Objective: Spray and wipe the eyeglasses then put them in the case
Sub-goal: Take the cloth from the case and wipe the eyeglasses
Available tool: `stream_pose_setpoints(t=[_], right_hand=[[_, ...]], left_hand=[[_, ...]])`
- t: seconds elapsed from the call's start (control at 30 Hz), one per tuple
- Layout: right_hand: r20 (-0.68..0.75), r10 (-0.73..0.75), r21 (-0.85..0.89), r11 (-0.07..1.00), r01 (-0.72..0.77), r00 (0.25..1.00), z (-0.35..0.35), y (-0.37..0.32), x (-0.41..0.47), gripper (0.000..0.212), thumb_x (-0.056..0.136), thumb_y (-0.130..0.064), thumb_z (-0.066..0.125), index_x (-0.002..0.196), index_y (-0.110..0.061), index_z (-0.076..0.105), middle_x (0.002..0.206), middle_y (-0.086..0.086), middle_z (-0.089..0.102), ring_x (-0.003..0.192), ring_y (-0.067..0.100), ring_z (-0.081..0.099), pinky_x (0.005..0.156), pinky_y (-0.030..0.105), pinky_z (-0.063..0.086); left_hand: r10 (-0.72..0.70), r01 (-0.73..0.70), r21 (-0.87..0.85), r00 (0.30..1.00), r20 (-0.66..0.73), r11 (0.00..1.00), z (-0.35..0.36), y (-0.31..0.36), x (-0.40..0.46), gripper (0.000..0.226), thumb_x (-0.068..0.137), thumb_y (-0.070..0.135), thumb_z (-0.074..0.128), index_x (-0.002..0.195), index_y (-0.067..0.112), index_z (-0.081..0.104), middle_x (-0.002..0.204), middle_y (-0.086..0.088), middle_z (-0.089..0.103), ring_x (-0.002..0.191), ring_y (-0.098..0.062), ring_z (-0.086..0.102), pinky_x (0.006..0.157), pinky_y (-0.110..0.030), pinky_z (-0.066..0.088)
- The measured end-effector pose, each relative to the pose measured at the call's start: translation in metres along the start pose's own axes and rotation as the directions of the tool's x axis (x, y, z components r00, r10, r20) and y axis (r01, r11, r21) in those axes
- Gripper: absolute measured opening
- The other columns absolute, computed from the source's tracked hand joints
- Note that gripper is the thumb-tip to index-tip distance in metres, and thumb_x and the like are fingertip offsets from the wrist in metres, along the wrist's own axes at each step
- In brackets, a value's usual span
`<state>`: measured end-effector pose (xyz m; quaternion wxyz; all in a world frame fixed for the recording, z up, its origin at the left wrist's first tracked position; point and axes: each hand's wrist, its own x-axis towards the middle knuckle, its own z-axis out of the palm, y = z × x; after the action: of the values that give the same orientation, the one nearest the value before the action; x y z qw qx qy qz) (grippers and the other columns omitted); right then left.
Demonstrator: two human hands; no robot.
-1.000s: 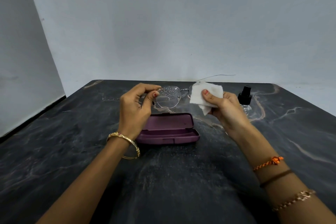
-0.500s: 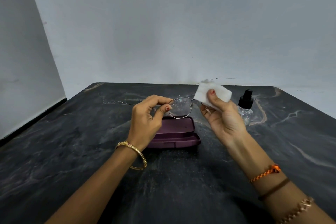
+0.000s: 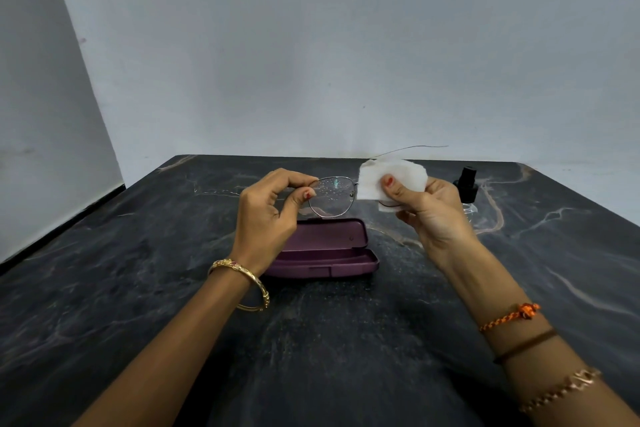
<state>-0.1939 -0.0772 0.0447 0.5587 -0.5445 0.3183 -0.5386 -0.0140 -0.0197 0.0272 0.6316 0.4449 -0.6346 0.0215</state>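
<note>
Thin metal-framed eyeglasses [image 3: 332, 197] hang in the air above the case, their left lens dotted with spray droplets. My left hand [image 3: 268, 215] pinches the frame at the left rim. My right hand [image 3: 429, 215] presses a white cloth [image 3: 391, 180] around the right lens, thumb on top, so that lens is hidden. One temple arm sticks out to the right above the cloth. An open purple case [image 3: 325, 250] lies on the table just below the glasses.
A small clear spray bottle [image 3: 467, 191] with a black cap stands on the dark marble table [image 3: 138, 288] behind my right hand. Grey walls close the table's far and left sides.
Both hands have lifted the glasses slightly and drawn closer together. The cloth has gone from beside the right lens to wrapped over it.
</note>
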Motion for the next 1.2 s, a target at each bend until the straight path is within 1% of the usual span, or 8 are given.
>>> stream_pose_setpoints(t=[0.13,0.27,0.4,0.57,0.73,0.9,1.03,1.2], right_hand=[[-0.005,0.032,0.035,0.999,-0.032,0.999,-0.001,0.001,0.002,0.008,0.049,-0.024,0.073,0.054,-0.018,0.071,0.053,-0.008,0.069,0.053,0.002,0.059,0.051,0.014,0.043],[0.008,0.056,0.153,0.987,-0.056,0.998,0.001,0.004,0.003,0.017,0.053,-0.015,0.070,0.069,-0.014,0.065,0.056,-0.007,0.071,0.054,0.001,0.064,0.050,0.013,0.047],[-0.025,0.074,0.240,0.968,-0.066,0.997,0.000,0.005,0.006,0.008,0.072,-0.006,0.065,0.075,-0.012,0.063,0.056,-0.007,0.071,0.054,0.001,0.065,0.047,0.013,0.048],[-0.142,0.120,0.366,0.928,-0.061,0.982,0.006,0.010,0.006,0.006,0.083,-0.013,0.058,0.078,-0.013,0.060,0.056,-0.008,0.069,0.061,0.008,0.062,0.051,0.017,0.046],[-0.211,0.210,0.560,0.826,-0.058,0.955,0.011,0.009,0.004,0.009,0.089,-0.016,0.051,0.082,-0.012,0.054,0.081,0.003,0.061,0.070,0.013,0.056,0.061,0.023,0.044],[-0.185,0.202,0.563,0.824,-0.065,0.962,0.027,0.018,-0.002,0.012,0.090,-0.023,0.049,0.088,-0.012,0.052,0.086,0.004,0.060,0.073,0.014,0.057,0.063,0.023,0.044],[-0.187,0.217,0.545,0.835,-0.083,0.958,0.036,0.026,-0.007,0.017,0.091,-0.027,0.048,0.088,-0.011,0.053,0.086,0.004,0.060,0.071,0.015,0.057,0.058,0.022,0.048],[-0.098,0.166,0.548,0.832,-0.087,0.981,0.049,0.037,-0.016,0.022,0.092,-0.027,0.044,0.085,-0.013,0.060,0.076,0.000,0.068,0.062,0.009,0.066,0.054,0.018,0.054]], left_hand=[[-0.081,0.080,-0.068,0.997,-0.006,0.994,0.001,-0.001,0.000,0.022,0.079,-0.003,0.059,0.086,0.018,0.063,0.081,0.007,0.063,0.079,0.001,0.061,0.071,-0.009,0.049],[-0.172,0.166,-0.155,0.985,-0.024,0.974,0.003,-0.005,0.001,0.030,0.081,-0.002,0.056,0.082,0.028,0.060,0.083,0.009,0.063,0.077,0.004,0.062,0.070,-0.007,0.048],[-0.208,0.203,-0.189,0.978,-0.003,0.961,0.003,-0.008,0.001,0.032,0.082,-0.001,0.056,0.080,0.031,0.060,0.083,0.010,0.063,0.078,0.005,0.061,0.071,-0.007,0.048],[-0.253,0.244,-0.241,0.967,-0.008,0.939,0.006,-0.011,0.001,0.030,0.082,-0.002,0.055,0.079,0.028,0.060,0.081,0.010,0.063,0.074,0.009,0.062,0.068,-0.004,0.047],[-0.307,0.262,-0.283,0.943,-0.128,0.923,0.001,-0.017,0.004,0.028,0.082,0.001,0.056,0.078,0.028,0.060,0.081,0.009,0.063,0.072,0.009,0.061,0.067,-0.004,0.047],[-0.365,0.287,-0.317,0.904,-0.224,0.904,0.006,-0.015,0.000,0.022,0.082,0.005,0.059,0.078,0.027,0.060,0.080,0.009,0.063,0.068,0.011,0.059,0.062,-0.003,0.046],[-0.367,0.286,-0.316,0.900,-0.235,0.904,0.016,-0.009,-0.006,0.023,0.082,0.007,0.059,0.077,0.029,0.060,0.078,0.011,0.063,0.067,0.010,0.059,0.062,-0.004,0.046],[-0.381,0.308,-0.302,0.898,-0.220,0.902,0.025,-0.001,-0.014,0.023,0.081,0.011,0.061,0.075,0.032,0.060,0.078,0.013,0.064,0.069,0.009,0.059,0.064,-0.005,0.046]])
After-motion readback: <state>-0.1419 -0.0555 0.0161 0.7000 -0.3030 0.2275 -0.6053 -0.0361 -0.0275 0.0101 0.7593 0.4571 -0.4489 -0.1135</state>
